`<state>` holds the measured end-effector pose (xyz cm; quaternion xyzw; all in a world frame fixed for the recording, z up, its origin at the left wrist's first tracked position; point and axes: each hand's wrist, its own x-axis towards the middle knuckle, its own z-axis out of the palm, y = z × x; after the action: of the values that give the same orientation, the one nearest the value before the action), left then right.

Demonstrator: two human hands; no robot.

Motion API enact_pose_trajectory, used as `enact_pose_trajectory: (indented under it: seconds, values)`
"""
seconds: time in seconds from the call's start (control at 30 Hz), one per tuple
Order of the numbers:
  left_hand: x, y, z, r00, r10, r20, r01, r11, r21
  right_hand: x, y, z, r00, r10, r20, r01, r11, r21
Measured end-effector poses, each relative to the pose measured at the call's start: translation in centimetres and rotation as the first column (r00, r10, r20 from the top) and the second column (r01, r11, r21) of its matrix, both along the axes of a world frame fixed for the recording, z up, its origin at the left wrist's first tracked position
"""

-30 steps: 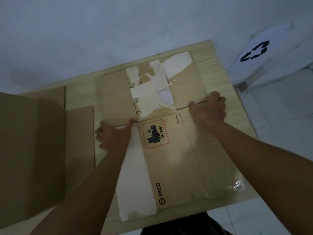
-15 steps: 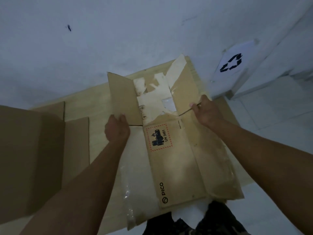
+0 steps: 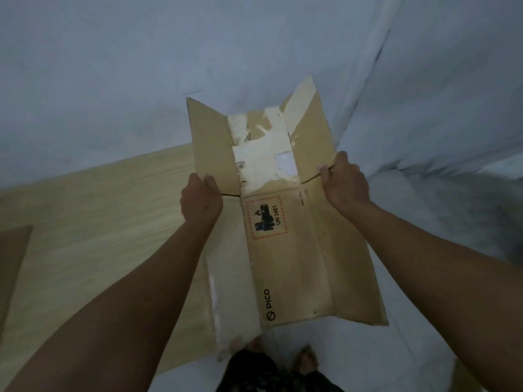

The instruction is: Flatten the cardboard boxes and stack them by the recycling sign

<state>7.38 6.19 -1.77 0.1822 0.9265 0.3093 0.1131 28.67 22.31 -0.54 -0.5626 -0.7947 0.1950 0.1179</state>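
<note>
A single head-worn camera looks steeply down, close over both forearms, toward the wall.

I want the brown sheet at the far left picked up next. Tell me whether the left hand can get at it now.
Probably not yet: the left hand grips the flattened box, and the brown sheet lies apart at the table's left edge.

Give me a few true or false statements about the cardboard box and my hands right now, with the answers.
1. The flattened PICO box is held by both hands. True: the left hand and right hand each have a grip on a side edge.
2. The box lies flat on the wooden table. False: it is lifted off it.
3. The box carries a UN 3481 battery label. True.
4. The recycling sign is in view. False: none shows.
5. The far flaps stand folded shut. False: they splay open.
</note>
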Motion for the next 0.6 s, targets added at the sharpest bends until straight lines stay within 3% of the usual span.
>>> enact_pose_trajectory:
  seconds: [0.13,0.27,0.43,0.6]
  values:
    - [4.9,5.2,-1.7,0.986,-0.165,-0.013,0.165,0.986,0.014,5.5,3.0,-1.4,0.994,-0.101,0.051,0.1,0.995,0.023]
    - [10.2,8.9,-3.5,0.973,-0.231,-0.018,0.231,0.973,-0.031,10.9,6.3,-3.8,0.987,-0.136,0.081,0.137,0.991,-0.012]
    - [15.1,12.7,-8.2,0.981,-0.158,0.114,0.155,0.987,0.037,15.6,10.9,-8.8,0.99,-0.108,0.086,0.117,0.987,-0.106]
    - [19.2,14.1,-13.6,0.981,-0.013,0.193,0.016,1.0,-0.014,17.5,15.4,-13.8,0.992,-0.005,0.125,0.023,0.989,-0.149]
